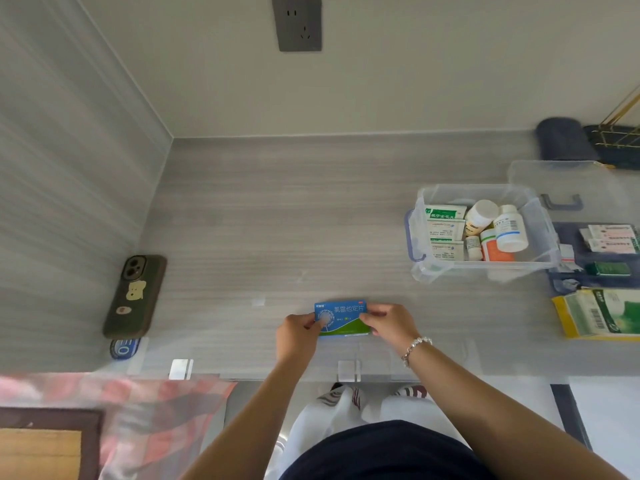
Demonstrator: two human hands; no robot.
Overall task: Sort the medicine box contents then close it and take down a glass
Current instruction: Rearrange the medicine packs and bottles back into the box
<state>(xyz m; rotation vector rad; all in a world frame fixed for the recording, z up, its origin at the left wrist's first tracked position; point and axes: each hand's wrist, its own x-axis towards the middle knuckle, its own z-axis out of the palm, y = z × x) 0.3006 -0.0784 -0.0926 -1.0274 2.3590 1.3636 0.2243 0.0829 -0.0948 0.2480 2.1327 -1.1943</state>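
Observation:
A flat blue and green medicine carton point(343, 315) lies near the front edge of the grey counter. My left hand point(298, 336) pinches its left end and my right hand point(389, 323) pinches its right end. The clear plastic medicine box point(540, 263) stands open at the right, holding white cartons on its left side and several pill bottles point(509, 228) on its right. Its clear lid point(568, 181) with a grey handle lies behind it. No glass is in view.
A phone point(135, 296) in a dark case lies at the left by the wall. Right of the box, a dark blue tray point(602, 258) holds more packets, with green and yellow sachets point(602, 313) in front. A wall socket point(297, 22) sits above.

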